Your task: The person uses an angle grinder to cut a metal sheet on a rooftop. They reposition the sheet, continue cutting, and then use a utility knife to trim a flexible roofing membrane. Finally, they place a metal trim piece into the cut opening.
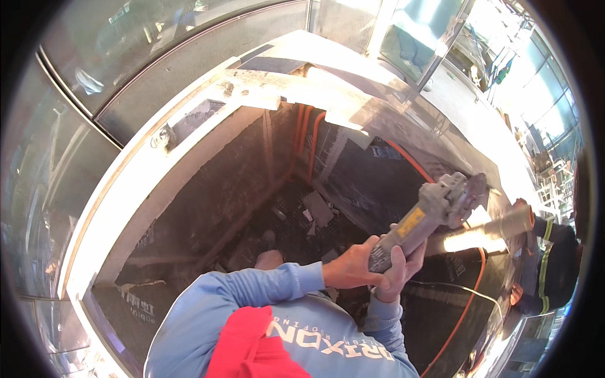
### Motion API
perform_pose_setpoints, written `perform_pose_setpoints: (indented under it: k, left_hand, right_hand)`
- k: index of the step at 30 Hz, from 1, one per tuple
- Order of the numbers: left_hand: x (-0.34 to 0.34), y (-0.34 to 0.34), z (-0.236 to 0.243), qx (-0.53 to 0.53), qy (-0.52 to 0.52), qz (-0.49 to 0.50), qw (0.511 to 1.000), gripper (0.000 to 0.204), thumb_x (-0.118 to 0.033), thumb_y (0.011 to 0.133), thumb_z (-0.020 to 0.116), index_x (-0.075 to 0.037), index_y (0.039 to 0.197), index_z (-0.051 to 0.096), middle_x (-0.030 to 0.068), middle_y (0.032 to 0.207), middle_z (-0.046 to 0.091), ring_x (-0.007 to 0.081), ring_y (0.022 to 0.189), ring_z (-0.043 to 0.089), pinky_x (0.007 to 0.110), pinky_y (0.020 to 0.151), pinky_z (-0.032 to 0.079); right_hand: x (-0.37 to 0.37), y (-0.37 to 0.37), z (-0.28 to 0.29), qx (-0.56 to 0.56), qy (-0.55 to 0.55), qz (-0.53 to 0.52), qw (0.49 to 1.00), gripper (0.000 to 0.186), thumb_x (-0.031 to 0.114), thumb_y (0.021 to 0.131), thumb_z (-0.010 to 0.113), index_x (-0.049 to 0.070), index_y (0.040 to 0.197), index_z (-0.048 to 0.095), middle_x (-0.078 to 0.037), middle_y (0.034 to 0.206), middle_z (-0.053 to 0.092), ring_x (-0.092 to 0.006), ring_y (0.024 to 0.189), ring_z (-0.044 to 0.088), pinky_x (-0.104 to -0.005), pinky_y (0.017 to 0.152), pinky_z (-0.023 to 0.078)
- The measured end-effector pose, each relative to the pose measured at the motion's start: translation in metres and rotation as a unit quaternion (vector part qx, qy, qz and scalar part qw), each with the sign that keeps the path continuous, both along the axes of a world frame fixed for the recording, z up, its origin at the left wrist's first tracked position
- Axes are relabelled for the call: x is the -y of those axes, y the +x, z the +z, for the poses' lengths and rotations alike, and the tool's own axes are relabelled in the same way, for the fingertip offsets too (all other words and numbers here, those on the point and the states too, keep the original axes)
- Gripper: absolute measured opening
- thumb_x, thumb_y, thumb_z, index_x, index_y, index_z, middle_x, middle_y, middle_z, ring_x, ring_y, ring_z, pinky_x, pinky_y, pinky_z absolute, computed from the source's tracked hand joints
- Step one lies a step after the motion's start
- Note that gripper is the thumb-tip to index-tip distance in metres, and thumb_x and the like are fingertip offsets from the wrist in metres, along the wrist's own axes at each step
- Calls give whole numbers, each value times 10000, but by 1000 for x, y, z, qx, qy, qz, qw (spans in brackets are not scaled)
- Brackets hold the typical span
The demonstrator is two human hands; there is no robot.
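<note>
An angle grinder (413, 223), grey and dusty with a yellow label, points up and to the right in front of me. Its head and disc end (469, 198) lie near the right-hand rim of the pit. My left hand (354, 263) grips the rear of its body from the left. My right hand (398, 271) wraps round the same body from below and the right, so both hands are closed on it. Just beyond the grinder lies a long tube (513, 223), sunlit along part of its length. A co-worker's hand (517, 205) is close to the tube's end.
Dark sheeting lines the walls of the pit (201, 183) around me. Orange conduits (312, 142) run down the far corner. Scraps (318, 211) lie on its floor. A pale rim (132, 170) borders it, with glass panels beyond. The co-worker (558, 264) is at the right.
</note>
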State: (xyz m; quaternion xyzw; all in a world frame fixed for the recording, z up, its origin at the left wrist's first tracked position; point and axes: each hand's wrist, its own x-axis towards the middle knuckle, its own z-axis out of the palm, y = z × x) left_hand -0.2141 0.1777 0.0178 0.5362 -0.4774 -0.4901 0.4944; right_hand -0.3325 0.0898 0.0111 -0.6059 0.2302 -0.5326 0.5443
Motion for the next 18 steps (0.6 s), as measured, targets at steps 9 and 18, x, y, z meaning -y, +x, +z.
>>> perform_pose_setpoints:
  k: [9, 18]
  left_hand:
    - [-18, 177, -84, -544, 24, -272, 793, 756, -499, 714, 930, -26, 1204, 602, 87, 961, 662, 172, 775, 660, 320, 667, 545]
    - [-39, 237, -52, -324, 44, -74, 942, 337, -222, 918, 782, -6, 1127, 630, 75, 951, 708, 138, 807, 692, 306, 733, 565]
  right_hand:
    - [18, 191, -25, 224, 345, 363, 836, 1003, 869, 923, 421, 51, 1503, 402, -120, 1173, 542, -300, 956, 645, -489, 817, 588]
    - [18, 246, -14, 26, 237, 281, 930, 721, 621, 1053, 487, -20, 1382, 504, -137, 1254, 595, -250, 995, 676, -409, 784, 614]
